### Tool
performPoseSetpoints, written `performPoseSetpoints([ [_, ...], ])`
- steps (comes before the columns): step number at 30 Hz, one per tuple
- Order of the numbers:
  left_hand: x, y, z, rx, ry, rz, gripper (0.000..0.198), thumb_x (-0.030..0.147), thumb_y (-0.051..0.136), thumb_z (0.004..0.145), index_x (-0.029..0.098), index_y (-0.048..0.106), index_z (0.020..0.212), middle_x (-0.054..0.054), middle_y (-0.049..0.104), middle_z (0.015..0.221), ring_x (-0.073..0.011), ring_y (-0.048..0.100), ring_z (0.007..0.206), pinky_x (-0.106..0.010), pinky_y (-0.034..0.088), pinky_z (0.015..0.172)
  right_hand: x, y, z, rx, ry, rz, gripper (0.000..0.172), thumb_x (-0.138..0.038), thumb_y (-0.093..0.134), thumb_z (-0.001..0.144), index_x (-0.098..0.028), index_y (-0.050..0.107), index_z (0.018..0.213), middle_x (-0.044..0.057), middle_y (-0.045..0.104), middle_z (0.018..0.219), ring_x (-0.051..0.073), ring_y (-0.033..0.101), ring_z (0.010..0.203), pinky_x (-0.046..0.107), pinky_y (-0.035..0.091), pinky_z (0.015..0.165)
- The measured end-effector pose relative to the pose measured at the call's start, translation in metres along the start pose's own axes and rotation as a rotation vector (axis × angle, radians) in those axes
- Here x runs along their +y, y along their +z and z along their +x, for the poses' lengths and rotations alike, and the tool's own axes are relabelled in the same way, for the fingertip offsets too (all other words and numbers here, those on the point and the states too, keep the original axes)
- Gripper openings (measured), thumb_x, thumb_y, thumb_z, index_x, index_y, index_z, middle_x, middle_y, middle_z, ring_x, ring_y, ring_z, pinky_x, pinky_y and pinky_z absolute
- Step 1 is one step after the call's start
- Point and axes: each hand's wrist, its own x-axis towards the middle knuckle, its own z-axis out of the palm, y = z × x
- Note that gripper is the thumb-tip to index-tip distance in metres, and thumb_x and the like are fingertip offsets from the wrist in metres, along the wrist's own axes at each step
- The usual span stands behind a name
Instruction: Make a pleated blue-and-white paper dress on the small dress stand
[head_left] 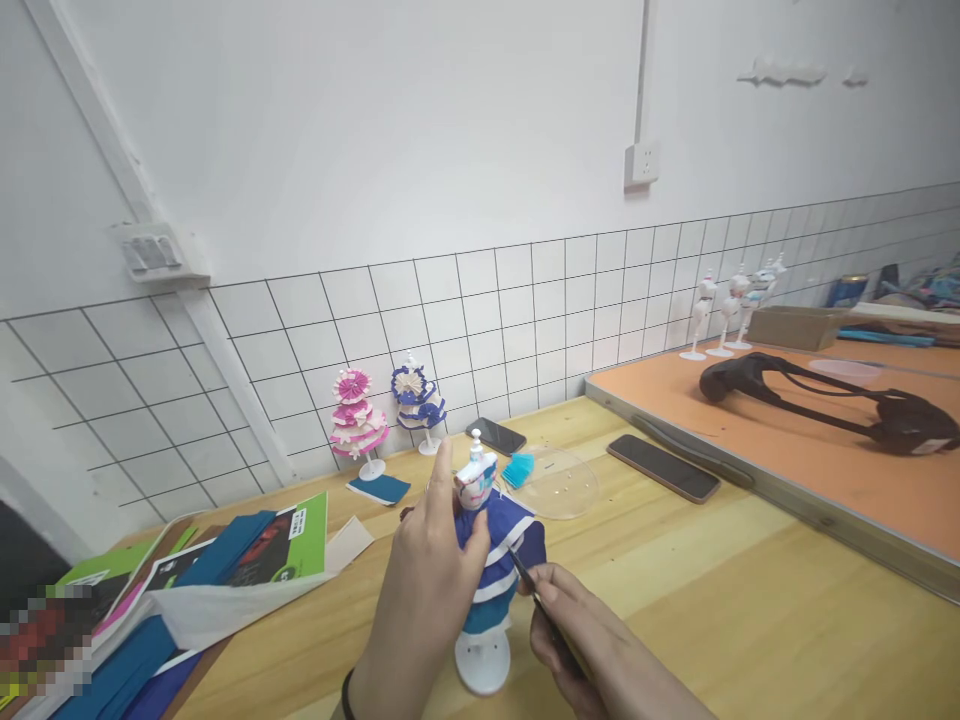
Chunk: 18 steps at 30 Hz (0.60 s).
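Beside white wall [390, 130], wooden table [675, 590]

Left hand [431, 560] masks one side of the dressed mannequin [491, 580]. Right hand [574, 625] covers part of the black tweezers [525, 575]. Specks [556, 490] on clear disc [577, 507], beyond right hand: too small to identify.

No text can be read with certainty. On the green-and-black printed packet [311, 545] at the lower left, faint grey capitals, apparently ending in "HT", are partly covered, and the print on its small white label [298, 525] is too small to read. Markings on the blue can [848, 291] at the right edge are blurred.
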Motion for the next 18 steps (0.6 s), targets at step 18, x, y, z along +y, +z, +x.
performPoseSetpoints([
  [18,0.004,-0.009,0.003,-0.092,-0.079,-0.182,0.067,0.027,0.053,0.079,0.023,0.026,0.141,0.000,0.063,0.082,-0.0175,0.059,0.074,-0.031,0.047,0.072,-0.022,0.016,-0.013,0.078,-0.065,-0.066,0.051,-0.071,0.050,0.072,-0.021,0.042,0.071,-0.011,0.027,0.048,0.003,0.017,0.038,0.018,0.009,0.036],
])
